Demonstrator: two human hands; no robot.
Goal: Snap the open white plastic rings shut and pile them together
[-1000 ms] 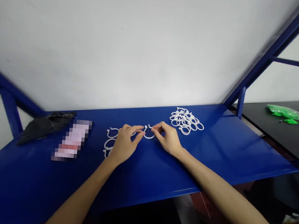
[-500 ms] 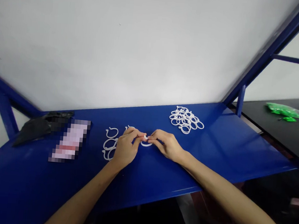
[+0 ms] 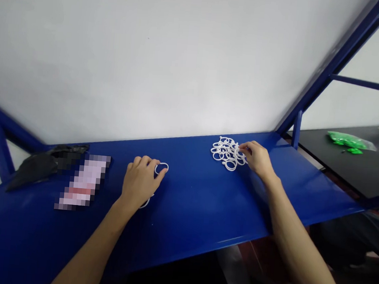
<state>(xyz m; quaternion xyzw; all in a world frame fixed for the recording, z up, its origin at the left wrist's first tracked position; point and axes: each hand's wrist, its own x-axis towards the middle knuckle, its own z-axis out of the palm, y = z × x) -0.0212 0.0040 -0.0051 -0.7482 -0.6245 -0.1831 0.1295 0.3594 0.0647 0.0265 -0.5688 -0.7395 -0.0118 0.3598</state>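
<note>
My left hand (image 3: 139, 181) rests on the blue shelf (image 3: 190, 208) with its fingers curled round a closed white plastic ring (image 3: 162, 168). More white rings lie under that hand; only a sliver of one (image 3: 145, 204) shows by the wrist. My right hand (image 3: 257, 157) reaches to the back right, where its fingertips pinch at the edge of a pile of several white rings (image 3: 225, 152).
A black pouch (image 3: 43, 163) and a blurred pink-and-white packet (image 3: 82, 182) lie at the shelf's left. A blue frame post (image 3: 297, 127) stands right of the pile. Beyond it a black table (image 3: 356, 167) carries a green bag (image 3: 349, 140).
Both hands held one open ring between them and pressed it shut. Then my left hand carried it left to the small group, and my right hand moved away to the pile.
</note>
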